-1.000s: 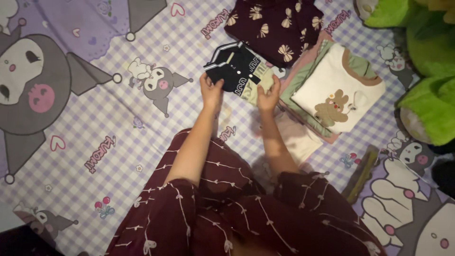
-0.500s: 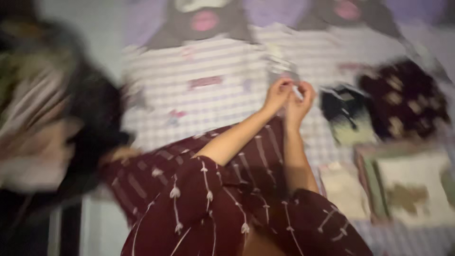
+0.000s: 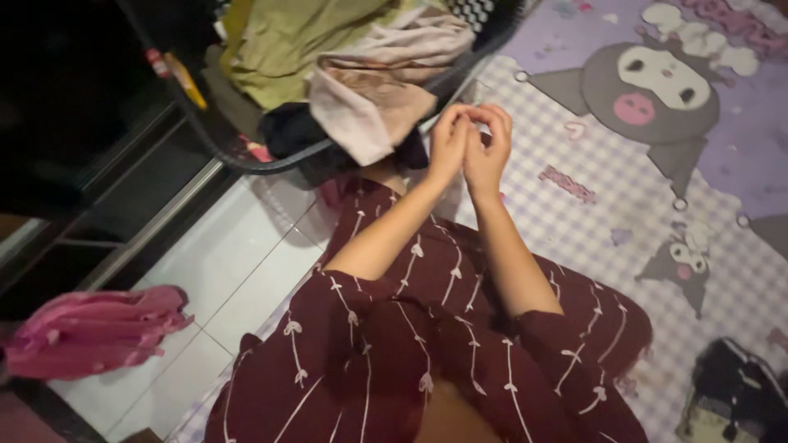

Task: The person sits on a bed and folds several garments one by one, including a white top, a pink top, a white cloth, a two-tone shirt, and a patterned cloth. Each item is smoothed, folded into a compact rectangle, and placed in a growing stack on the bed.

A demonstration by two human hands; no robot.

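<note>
Seated person viewed from above, near to far. Nearest the camera, a maroon garment (image 3: 427,344) with pale arrow-like lines covers the lap, and two bare forearms extend from it and converge upward. The left hand (image 3: 447,146) and right hand (image 3: 488,152) meet with fingers curled and tips touching each other, just beside the rim of the laundry basket (image 3: 246,160); whether anything is pinched between the fingers cannot be told. At lower left, one crumpled pink cloth (image 3: 90,328) lies on the white tiled floor (image 3: 238,262). At lower right, one folded dark garment (image 3: 730,402) sits on the lilac checked bedsheet (image 3: 574,221), which bears printed cartoon figures with dark hoods: one large near the top right, one small lower right. Beyond the hands, the single dark-rimmed basket holds a heap of unfolded clothes, among them an olive-green piece (image 3: 304,41) and a beige piece (image 3: 377,90) hanging over the rim nearest the hands.
</note>
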